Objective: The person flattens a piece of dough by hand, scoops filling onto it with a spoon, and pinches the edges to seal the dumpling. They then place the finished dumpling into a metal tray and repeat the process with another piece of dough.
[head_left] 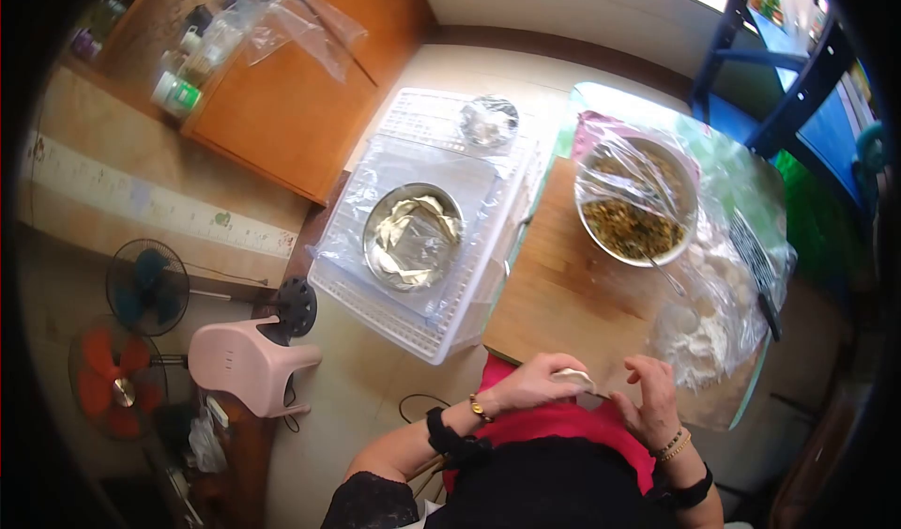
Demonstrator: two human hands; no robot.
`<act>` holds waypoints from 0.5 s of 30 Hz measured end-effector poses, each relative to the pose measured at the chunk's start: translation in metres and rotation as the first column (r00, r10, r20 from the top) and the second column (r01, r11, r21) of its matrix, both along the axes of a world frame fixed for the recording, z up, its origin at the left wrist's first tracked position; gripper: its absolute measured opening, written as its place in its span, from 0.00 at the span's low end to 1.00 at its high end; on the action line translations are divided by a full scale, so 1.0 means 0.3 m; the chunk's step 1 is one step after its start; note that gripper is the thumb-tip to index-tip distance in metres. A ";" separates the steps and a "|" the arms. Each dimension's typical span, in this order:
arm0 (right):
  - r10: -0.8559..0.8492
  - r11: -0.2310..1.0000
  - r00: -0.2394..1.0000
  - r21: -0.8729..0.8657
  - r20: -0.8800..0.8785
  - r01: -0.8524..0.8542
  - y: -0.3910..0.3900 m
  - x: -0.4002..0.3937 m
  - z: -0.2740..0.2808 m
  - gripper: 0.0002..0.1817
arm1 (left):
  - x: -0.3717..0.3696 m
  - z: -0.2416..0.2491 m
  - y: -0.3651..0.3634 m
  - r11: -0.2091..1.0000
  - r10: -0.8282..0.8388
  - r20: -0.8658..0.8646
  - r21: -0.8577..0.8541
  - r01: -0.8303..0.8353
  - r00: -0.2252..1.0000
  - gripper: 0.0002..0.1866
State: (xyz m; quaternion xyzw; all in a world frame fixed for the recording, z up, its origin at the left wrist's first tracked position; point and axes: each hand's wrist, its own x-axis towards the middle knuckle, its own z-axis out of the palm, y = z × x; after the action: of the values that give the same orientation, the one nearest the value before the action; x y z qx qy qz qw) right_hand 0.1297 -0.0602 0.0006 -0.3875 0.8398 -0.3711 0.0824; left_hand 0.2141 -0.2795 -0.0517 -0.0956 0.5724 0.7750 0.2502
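Observation:
My left hand (540,382) holds a small pale piece of folded dough (573,377) over the near edge of the wooden board (537,290). Close by on the right, my right hand (649,399) has its fingers apart and curved, with nothing seen in it. Beyond my hands a large bowl (636,200) of chopped filling, partly under plastic film, has a spoon handle (668,277) over its rim. White flour (704,349) and round dough pieces lie on plastic to its right. Several folded dough pieces (402,217) line a round metal pan (372,271) on the left.
The pan stands on a white plastic crate (422,343) beside a small film-covered bowl (489,121). A cleaver (756,271) lies at the board's right. A pink stool (242,365), two fans (122,393), an orange cabinet (282,88) and a blue rack (788,107) surround the work area.

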 end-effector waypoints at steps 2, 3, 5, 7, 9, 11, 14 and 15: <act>0.012 1.000 1.000 0.021 0.004 -0.012 0.004 -0.014 -0.028 0.24 | 0.025 -0.002 -0.121 0.977 0.212 0.142 -0.034 -0.209 0.967 0.16; 0.004 0.999 1.000 0.049 0.015 -0.005 0.006 -0.019 -0.043 0.24 | 0.042 -0.036 -0.192 0.941 0.338 0.145 -0.075 -0.331 0.930 0.15; 0.027 0.998 0.999 0.053 0.026 -0.028 0.000 -0.021 -0.067 0.21 | 0.086 -0.110 -0.368 0.823 0.567 0.148 -0.095 -0.559 0.810 0.12; 0.043 0.993 0.993 0.102 0.107 -0.054 -0.007 -0.020 -0.097 0.18 | 0.136 -0.194 -0.554 0.626 0.779 0.076 -0.169 -0.762 0.623 0.11; 0.057 0.990 0.991 0.123 0.119 -0.072 -0.035 -0.022 -0.100 0.16 | 0.170 -0.222 -0.705 0.422 0.904 0.052 -0.262 -0.868 0.424 0.10; 0.068 0.985 0.983 0.144 0.171 -0.093 -0.061 -0.034 -0.098 0.12 | 0.193 -0.248 -0.826 0.262 0.960 0.004 -0.371 -0.891 0.280 0.12; 0.068 0.978 0.982 0.182 0.177 -0.100 -0.089 -0.050 -0.115 0.10 | 0.206 -0.300 -0.955 0.197 0.963 -0.051 -0.538 -0.820 0.265 0.12; 0.071 0.975 0.980 0.195 0.185 -0.107 -0.093 -0.054 -0.127 0.10 | 0.200 -0.318 -0.976 0.192 0.965 -0.047 -0.541 -0.819 0.257 0.12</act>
State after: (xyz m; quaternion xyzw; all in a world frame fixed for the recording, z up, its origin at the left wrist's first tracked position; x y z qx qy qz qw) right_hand 0.1134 -0.0882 -0.0373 -0.3800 0.8446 -0.3117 0.2125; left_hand 0.2740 -0.5723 -0.1471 -0.5888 0.5220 0.5831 -0.2021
